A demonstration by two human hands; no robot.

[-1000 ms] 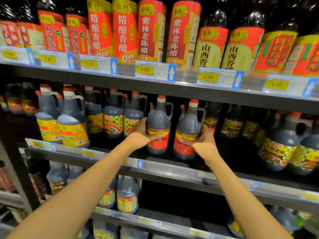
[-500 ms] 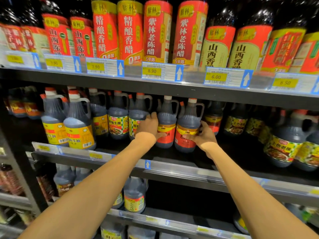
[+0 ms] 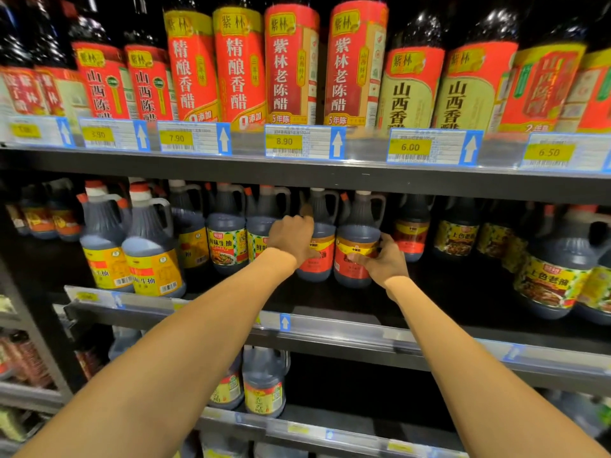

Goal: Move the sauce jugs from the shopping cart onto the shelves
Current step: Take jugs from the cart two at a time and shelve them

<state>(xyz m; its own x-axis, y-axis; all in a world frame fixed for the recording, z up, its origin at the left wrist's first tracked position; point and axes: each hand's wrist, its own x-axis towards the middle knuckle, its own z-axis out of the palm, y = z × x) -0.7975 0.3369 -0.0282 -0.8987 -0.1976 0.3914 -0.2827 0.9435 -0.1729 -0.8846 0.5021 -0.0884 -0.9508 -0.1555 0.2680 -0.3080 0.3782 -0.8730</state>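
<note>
Two red-label sauce jugs stand upright, side by side & touching, on the middle shelf (image 3: pixel 347 302), set back from its front edge. Left jug (image 3: pixel 318 241): dark liquid, handle to the right of the neck, label partly hidden. Right jug (image 3: pixel 357 239): same type, red/yellow label facing out, orange spout cap at upper left.

Left hand (image 3: pixel 291 241): wrapped on the left side of the left jug at shoulder/label level, fingers closed round the body. Right hand (image 3: pixel 385 262): clamped on the lower right of the right jug, thumb across the label front, fingers round the far side. Both forearms bare, reaching up from the lower frame.

Surroundings: to the left, green/yellow-label jugs (image 3: pixel 227 241) just beside the left jug; further left & nearer the edge, yellow-label jugs w/ white caps (image 3: pixel 152 256). To the right, smaller dark bottle (image 3: pixel 411 231) behind the right hand; large jugs w/ floral labels (image 3: pixel 558 272) well apart at far right. Top shelf: tall red/yellow vinegar bottles (image 3: pixel 291 64), price tags (image 3: pixel 302 142) below reading 7.90, 8.90, 6.00, 6.50. Lower shelf: more jugs (image 3: pixel 263 381). Cart not in view.
</note>
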